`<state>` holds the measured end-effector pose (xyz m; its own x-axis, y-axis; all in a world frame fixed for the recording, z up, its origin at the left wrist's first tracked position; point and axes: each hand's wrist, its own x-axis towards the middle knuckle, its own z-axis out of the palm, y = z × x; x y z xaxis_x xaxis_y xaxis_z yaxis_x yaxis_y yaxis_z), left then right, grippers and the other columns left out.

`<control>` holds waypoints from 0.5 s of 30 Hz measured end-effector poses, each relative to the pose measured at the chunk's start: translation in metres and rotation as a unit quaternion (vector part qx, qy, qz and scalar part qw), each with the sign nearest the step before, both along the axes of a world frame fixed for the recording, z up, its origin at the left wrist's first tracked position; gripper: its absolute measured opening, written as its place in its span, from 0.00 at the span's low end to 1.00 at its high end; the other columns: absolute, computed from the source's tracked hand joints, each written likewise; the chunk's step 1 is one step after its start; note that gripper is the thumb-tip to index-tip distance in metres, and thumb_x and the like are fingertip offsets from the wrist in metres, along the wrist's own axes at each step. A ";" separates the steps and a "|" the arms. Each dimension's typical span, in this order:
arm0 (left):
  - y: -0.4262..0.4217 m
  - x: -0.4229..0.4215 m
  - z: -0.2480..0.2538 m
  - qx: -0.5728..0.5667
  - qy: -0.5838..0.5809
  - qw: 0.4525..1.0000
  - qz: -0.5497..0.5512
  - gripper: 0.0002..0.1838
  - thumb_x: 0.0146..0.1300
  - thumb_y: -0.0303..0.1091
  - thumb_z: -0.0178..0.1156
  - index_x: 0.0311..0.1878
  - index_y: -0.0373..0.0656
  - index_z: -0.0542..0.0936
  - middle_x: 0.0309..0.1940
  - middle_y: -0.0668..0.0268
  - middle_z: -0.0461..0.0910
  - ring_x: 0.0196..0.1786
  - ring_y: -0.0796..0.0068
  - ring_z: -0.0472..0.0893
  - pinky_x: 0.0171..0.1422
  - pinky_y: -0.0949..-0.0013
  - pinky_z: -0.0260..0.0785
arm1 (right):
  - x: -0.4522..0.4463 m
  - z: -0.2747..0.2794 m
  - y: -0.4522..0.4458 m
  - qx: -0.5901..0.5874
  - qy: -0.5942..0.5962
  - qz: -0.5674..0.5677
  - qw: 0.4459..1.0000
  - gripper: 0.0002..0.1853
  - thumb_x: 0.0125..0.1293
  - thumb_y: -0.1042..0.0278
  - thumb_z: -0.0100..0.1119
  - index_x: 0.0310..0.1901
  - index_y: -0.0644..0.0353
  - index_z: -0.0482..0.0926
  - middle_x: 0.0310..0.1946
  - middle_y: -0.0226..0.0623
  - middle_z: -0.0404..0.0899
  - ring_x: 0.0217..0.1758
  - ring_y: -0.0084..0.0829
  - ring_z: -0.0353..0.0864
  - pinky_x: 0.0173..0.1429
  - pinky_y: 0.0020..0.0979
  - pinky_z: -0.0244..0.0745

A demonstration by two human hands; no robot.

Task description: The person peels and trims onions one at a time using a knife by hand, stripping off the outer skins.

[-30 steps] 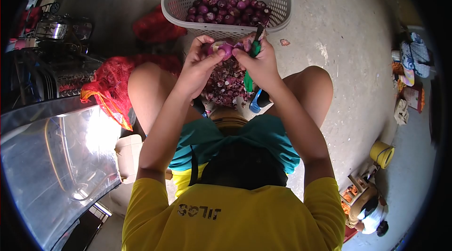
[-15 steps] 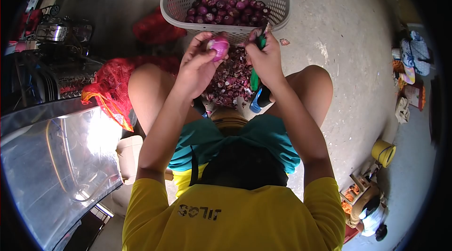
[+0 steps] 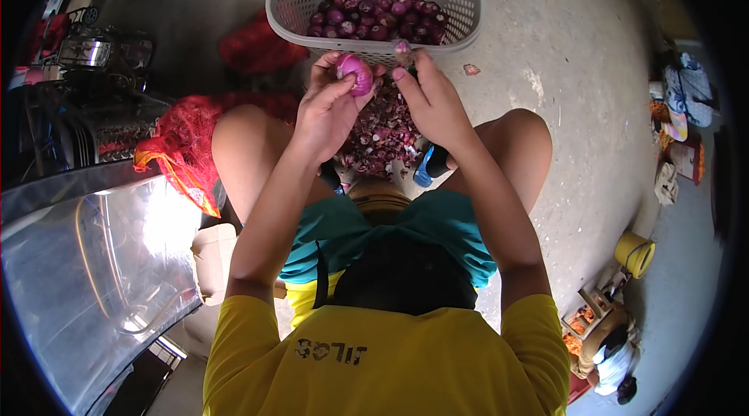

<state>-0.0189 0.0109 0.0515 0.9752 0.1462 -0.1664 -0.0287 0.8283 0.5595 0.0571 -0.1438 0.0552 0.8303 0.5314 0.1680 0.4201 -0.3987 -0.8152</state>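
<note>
My left hand [image 3: 331,108] is closed around a shiny purple-red onion [image 3: 356,75], gripped between thumb and fingers. Close by on the right, my right hand [image 3: 433,104] is closed, its back towards me. A dark sliver of the green-handled knife [image 3: 413,69] shows by its fingers; the rest is hidden behind the hand. A pale purple scrap, apparently onion skin [image 3: 402,51], sticks up at the fingertips. On the floor below both hands lies a heap of onion skins [image 3: 380,135].
A grey perforated basket [image 3: 277,6] holding many red onions [image 3: 374,18] stands just beyond my hands. Red mesh sacks [image 3: 183,131] lie by my left knee. A clear plastic-like sheet [image 3: 94,260] is at left. At lower right another person [image 3: 612,353] sits near a yellow container [image 3: 635,254].
My right hand has turned and moved slightly left, so the green handle no longer shows below it. The onion in my left hand has shifted slightly left and upward.
</note>
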 end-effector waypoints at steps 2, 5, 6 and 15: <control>0.000 0.000 -0.006 -0.003 0.004 1.000 0.011 0.20 0.62 0.25 0.54 0.54 0.50 0.61 0.51 0.63 0.69 0.57 0.67 0.71 0.64 0.58 0.62 | -0.004 0.013 0.001 0.005 0.008 0.061 0.998 0.16 0.67 0.60 0.51 0.46 0.65 0.67 0.35 0.56 0.75 0.41 0.57 0.75 0.43 0.46 0.70; -0.002 -0.002 -0.007 0.030 0.011 0.999 0.016 0.19 0.64 0.27 0.54 0.54 0.50 0.61 0.51 0.65 0.69 0.56 0.70 0.71 0.63 0.58 0.63 | -0.006 0.010 0.003 -0.028 -0.049 0.102 0.993 0.13 0.68 0.60 0.50 0.40 0.63 0.67 0.29 0.53 0.74 0.37 0.54 0.75 0.38 0.47 0.69; -0.004 -0.002 -0.008 0.040 0.009 0.999 0.014 0.17 0.65 0.28 0.53 0.54 0.50 0.62 0.50 0.64 0.70 0.55 0.70 0.71 0.62 0.59 0.64 | -0.007 0.010 0.003 -0.037 -0.067 0.110 0.991 0.13 0.68 0.60 0.50 0.40 0.63 0.67 0.28 0.52 0.74 0.36 0.54 0.76 0.37 0.47 0.69; -0.003 -0.003 -0.003 0.028 -0.014 0.999 -0.031 0.18 0.66 0.28 0.52 0.55 0.50 0.59 0.51 0.63 0.68 0.54 0.68 0.72 0.57 0.60 0.66 | 0.001 0.007 0.004 -0.037 -0.013 -0.012 0.999 0.16 0.68 0.55 0.49 0.42 0.63 0.70 0.29 0.53 0.77 0.36 0.55 0.77 0.37 0.49 0.69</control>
